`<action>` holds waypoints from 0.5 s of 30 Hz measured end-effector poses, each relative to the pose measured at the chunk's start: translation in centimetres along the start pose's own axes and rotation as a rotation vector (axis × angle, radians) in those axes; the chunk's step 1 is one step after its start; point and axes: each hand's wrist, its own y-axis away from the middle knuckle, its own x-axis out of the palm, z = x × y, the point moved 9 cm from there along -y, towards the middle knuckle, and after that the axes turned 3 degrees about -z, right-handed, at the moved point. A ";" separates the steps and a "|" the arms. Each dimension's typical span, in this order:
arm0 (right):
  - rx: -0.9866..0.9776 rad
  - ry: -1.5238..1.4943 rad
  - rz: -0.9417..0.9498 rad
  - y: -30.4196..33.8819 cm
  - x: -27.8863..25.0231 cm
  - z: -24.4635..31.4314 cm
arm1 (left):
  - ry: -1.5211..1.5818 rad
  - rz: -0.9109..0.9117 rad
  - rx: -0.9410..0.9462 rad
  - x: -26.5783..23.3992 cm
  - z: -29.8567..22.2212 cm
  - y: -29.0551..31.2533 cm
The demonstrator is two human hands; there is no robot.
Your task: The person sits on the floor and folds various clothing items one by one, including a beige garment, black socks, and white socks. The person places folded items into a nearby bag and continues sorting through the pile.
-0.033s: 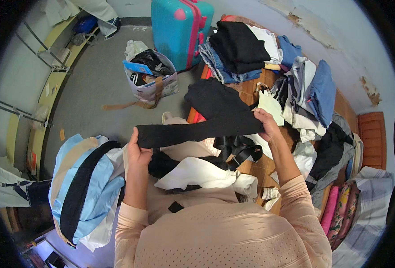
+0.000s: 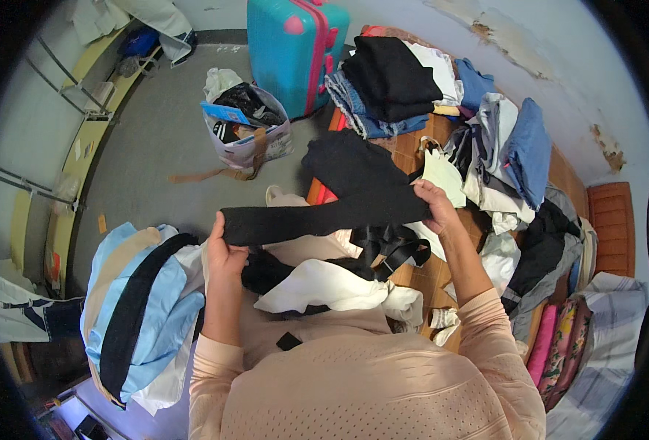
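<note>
A long black sock (image 2: 324, 215) is stretched crosswise above my lap. My left hand (image 2: 226, 253) pinches one end of it, and my right hand (image 2: 434, 204) grips the other. Below it on my lap lie a white sock-like piece (image 2: 321, 286), some dark cloth partly under it, and a tangle of black straps (image 2: 401, 251). Just beyond the sock rests a black garment (image 2: 357, 165). Left of my left arm is a heap of light blue satiny cloth (image 2: 167, 330), with a long black strip of knit (image 2: 130, 315) draped over it.
Folded dark clothes (image 2: 390, 77) and jeans (image 2: 368, 114) are stacked on the wooden surface at the far right, near blue and grey garments (image 2: 526, 154). On the floor stand a stuffed bag (image 2: 269, 150) and a turquoise suitcase (image 2: 280, 51). A metal-framed shelf (image 2: 90, 150) runs along the left.
The black sock is drawn a little straighter between my hands. Both hands have shifted very slightly left; nothing has been let go.
</note>
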 end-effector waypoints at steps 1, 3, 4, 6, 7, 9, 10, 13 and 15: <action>0.014 0.024 -0.013 0.0 0.0 -0.6 | -0.014 0.000 0.006 0.1 -0.3 0.4; 0.096 0.153 -0.153 0.3 -0.7 -2.6 | -0.049 -0.067 0.042 -0.6 -0.6 0.6; 0.137 0.248 -0.247 0.8 -0.9 -3.5 | -0.068 -0.099 0.067 -0.9 -1.1 0.7; 0.100 0.138 -0.143 -0.6 -2.9 -7.2 | -0.040 -0.059 0.027 -1.3 -0.4 -0.1; 0.069 0.182 -0.150 -0.5 -2.8 -7.6 | -0.045 -0.076 0.037 -2.1 -0.3 -0.6; 0.061 0.152 -0.159 -0.3 -2.7 -8.2 | -0.040 -0.057 0.034 -2.8 -0.1 -1.3; 0.057 0.136 -0.168 -0.2 -2.8 -8.3 | -0.036 -0.063 0.024 -3.1 0.0 -1.3; 0.019 0.180 -0.170 -0.4 -3.2 -8.2 | -0.027 -0.084 0.009 -2.8 0.3 -0.8; -0.026 0.193 -0.153 -0.4 -2.8 -8.0 | -0.064 -0.071 0.036 -3.6 0.1 -1.7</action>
